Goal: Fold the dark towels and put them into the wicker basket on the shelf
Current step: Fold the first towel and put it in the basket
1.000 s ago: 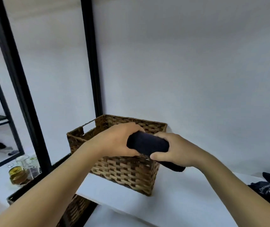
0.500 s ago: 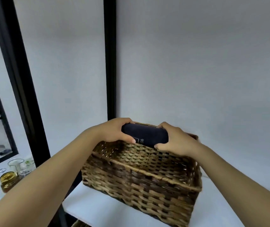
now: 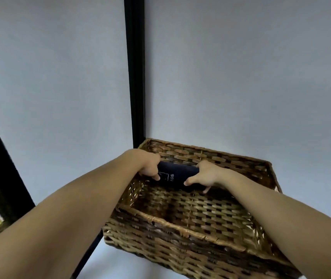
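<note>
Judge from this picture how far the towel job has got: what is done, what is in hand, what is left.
Done: one dark towel is folded into a compact bundle. In hand: the left hand and right hand grip its ends, low inside the wicker basket near the far wall. Left: letting go. No other towel lies in the basket's visible part; none shows outside.

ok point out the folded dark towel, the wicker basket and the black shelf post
folded dark towel [image 3: 177, 175], head view, on its front face beside the pale lettering
brown wicker basket [image 3: 180, 230], head view, on the near rim
black metal shelf post [image 3: 135, 77], head view, mid-length against the wall
</note>
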